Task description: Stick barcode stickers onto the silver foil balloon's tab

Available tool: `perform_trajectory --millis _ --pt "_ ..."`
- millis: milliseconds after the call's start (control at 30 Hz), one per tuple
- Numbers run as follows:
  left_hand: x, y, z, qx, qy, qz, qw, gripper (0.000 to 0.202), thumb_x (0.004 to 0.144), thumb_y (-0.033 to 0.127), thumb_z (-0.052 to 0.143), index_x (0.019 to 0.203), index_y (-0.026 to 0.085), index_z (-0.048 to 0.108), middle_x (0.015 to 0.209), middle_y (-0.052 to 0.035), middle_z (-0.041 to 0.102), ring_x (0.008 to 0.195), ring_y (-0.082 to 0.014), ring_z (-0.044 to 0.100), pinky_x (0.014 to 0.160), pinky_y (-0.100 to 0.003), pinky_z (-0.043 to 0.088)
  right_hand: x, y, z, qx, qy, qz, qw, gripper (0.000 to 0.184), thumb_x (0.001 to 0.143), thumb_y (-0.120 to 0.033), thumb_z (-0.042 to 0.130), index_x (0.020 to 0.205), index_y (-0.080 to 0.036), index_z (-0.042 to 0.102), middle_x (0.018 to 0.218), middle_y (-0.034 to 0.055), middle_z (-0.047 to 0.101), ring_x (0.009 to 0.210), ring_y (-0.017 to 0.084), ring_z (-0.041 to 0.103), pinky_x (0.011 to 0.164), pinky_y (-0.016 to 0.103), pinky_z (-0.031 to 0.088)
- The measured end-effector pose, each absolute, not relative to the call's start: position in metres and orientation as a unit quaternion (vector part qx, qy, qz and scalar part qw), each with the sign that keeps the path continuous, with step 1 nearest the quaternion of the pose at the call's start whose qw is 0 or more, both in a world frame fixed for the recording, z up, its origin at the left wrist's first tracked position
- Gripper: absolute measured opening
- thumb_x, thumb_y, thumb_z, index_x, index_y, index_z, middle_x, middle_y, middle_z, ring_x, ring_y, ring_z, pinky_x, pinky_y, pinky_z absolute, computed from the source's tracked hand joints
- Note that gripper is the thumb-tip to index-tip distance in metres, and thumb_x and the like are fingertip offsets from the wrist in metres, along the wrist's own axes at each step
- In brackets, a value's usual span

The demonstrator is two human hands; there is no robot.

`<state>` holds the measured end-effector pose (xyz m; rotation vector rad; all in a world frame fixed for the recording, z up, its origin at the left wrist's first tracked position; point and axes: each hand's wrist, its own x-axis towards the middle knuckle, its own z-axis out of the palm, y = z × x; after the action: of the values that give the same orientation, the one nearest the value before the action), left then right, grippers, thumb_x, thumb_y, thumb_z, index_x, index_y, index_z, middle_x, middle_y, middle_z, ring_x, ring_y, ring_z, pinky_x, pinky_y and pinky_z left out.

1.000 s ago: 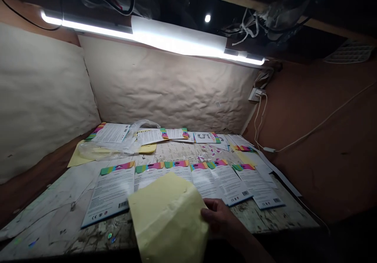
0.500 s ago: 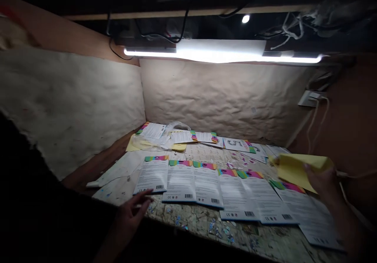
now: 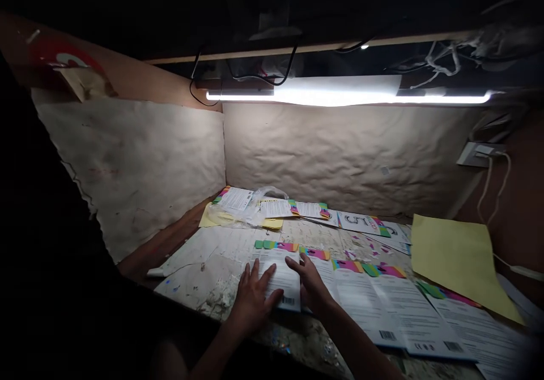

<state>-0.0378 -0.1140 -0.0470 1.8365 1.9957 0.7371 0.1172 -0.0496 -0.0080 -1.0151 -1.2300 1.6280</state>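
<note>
Left hand [image 3: 254, 300] and right hand [image 3: 312, 285] sit open at the edges of a printed card [image 3: 276, 272], apparently not gripping it in this dim light. A yellow sheet [image 3: 457, 261] lies off to the right.

Touched card [image 3: 275, 272] print too small to read.

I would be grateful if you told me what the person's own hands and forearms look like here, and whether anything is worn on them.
Both the left hand and the right hand are bare, without gloves, and I can make out no ring or watch in the dim light. The forearms also look bare down to the frame's lower edge, with no sleeve showing on them.
</note>
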Motion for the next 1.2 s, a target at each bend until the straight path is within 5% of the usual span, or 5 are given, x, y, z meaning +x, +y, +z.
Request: perform_trajectory --millis 200,567,900,1033,1200 --pt "-0.037 -0.108 -0.033 0.6 0.613 0.429 0.284 0.058 0.08 0.044 0.061 0.133 0.021 0.053 0.15 -0.0144 0.034 0.138 -0.0305 0.032 0.113 -0.044 0.026 0.137 -0.052 0.004 -0.341 -0.525 0.698 0.348 0.041 0.073 -0.038 0.073 0.109 -0.019 0.068 0.109 0.011 0.071 0.103 0.033 0.065 0.089 0.045 0.051" --pt "0.012 -0.059 -0.018 0.305 0.457 0.513 0.659 0.093 0.076 0.039 0.072 0.146 0.022 0.014 0.136 -0.0203 0.048 0.122 -0.0306 0.052 0.095 -0.045 0.046 0.23 -0.033 -0.003 -0.414 -0.542 0.598 0.421 0.049 0.067 -0.034 0.077 0.11 -0.015 0.062 0.11 0.0125 0.07 0.103 0.034 0.064 0.089 0.048 0.052" --pt "0.074 -0.083 0.005 0.542 0.411 0.56 0.474 0.052 0.071 0.021 0.073 0.116 0.018 0.047 0.108 -0.0092 0.067 0.098 -0.0247 0.066 0.085 -0.035 0.053 0.256 -0.064 -0.017 -0.33 -0.513 0.629 0.482 0.06 0.075 -0.047 0.072 0.124 -0.018 0.054 0.123 0.0147 0.063 0.113 0.034 0.059 0.095 0.049 0.047" --pt "0.09 -0.089 0.016 0.6 0.483 0.521 0.368 0.056 0.073 0.02 0.065 0.124 0.022 0.042 0.098 -0.0017 0.07 0.086 -0.0202 0.067 0.076 -0.028 0.054 0.303 -0.056 -0.026 -0.515 -0.542 0.425 0.51 0.067 0.082 -0.059 0.056 0.136 -0.021 0.046 0.141 0.0133 0.048 0.13 0.033 0.043 0.105 0.049 0.037" --pt "0.075 -0.073 0.0 0.569 0.493 0.513 0.411 0.05 0.073 0.028 0.068 0.118 0.019 0.047 0.106 -0.0063 0.069 0.096 -0.0244 0.066 0.084 -0.032 0.054 0.307 -0.052 -0.049 -0.658 -0.63 0.23 0.344 0.054 0.078 -0.044 0.058 0.124 -0.016 0.061 0.133 0.0143 0.056 0.133 0.037 0.037 0.112 0.052 0.027"
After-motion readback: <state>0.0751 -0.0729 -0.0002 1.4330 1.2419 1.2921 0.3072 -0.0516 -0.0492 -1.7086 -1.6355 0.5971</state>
